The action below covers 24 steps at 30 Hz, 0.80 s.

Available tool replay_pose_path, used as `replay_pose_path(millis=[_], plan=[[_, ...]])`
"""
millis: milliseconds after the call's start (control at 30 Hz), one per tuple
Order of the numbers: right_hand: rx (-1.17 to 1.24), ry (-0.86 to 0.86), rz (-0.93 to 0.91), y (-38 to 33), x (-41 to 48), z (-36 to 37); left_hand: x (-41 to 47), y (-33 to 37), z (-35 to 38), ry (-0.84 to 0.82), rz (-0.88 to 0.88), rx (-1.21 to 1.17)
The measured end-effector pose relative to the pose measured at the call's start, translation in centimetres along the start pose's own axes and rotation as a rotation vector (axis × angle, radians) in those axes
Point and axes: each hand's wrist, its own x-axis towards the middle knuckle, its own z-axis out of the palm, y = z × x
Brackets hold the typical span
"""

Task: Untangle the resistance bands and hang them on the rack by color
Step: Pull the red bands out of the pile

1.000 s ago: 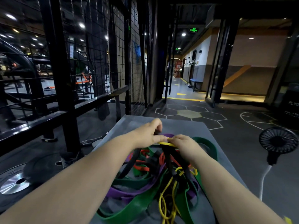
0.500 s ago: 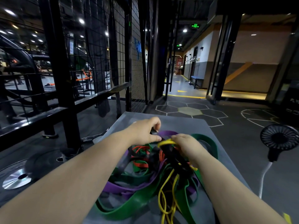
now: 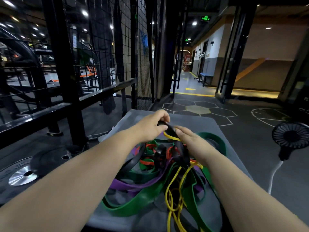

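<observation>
Okay, L to R. Weight plate (image 3: 21, 177) lies on the floor at 8 o'clock, w/ the black rack (image 3: 66, 72) standing above it at 10. The left hand (image 3: 150, 126) is just left of centre, fingers curled and pinching the top of a black band (image 3: 169, 129), held above the pile. The right hand (image 3: 192, 143) is close by on its 3 o'clock side, fingers folded over the same band where a thin yellow band (image 3: 170, 138) crosses it. Thumb is hidden, so I can't tell how firm that grip is. Rest of the tangle sits on the grey mat (image 3: 200, 124) at 6 o'clock: red band (image 3: 147, 163), purple band (image 3: 128, 185), wide green band (image 3: 138, 203), all looped thru each other. Fan (image 3: 291, 136) is on the floor at 3 o'clock, well apart.

Handling, my guess: light, floppy, stretchy rubber, grippy not slippery, nothing fragile. Pulling hard will prob. cinch the knots tighter, and a stretched band can snap back. I'd hold the black one near the yellow crossing, slack, and feed the loop thru rather than tug. Thin yellow looks likeliest to snag.
</observation>
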Motion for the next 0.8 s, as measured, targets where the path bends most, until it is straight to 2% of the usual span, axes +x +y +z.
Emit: replay_pose_path(millis=[100,200,267,367,467,600,800], plan=[[0.077,-0.029,0.084,-0.6,-0.2,-0.3,0.0,-0.3,-0.1,0.123,-0.005,-0.03],[0.143,-0.014,0.262,-0.7,-0.2,-0.7,-0.3,-0.6,0.1,0.219,0.014,-0.078],[0.095,0.019,0.285,-0.4,0.1,-0.8,-0.5,-0.7,0.3,0.246,0.022,-0.073],[0.022,0.171,0.179,-0.1,0.4,-1.2,-0.4,-1.1,0.4,0.078,-0.022,0.078],[0.008,0.227,0.072,-0.2,0.2,-1.2,-0.5,-1.0,0.5,-0.106,-0.067,0.146],[-0.077,0.25,0.0,-0.3,0.3,-1.0,-0.5,-0.6,1.1,-0.147,-0.105,0.051],[-0.121,0.2,-0.077,-0.7,0.1,-0.4,-0.8,-0.2,2.0,-0.176,-0.074,0.045]])
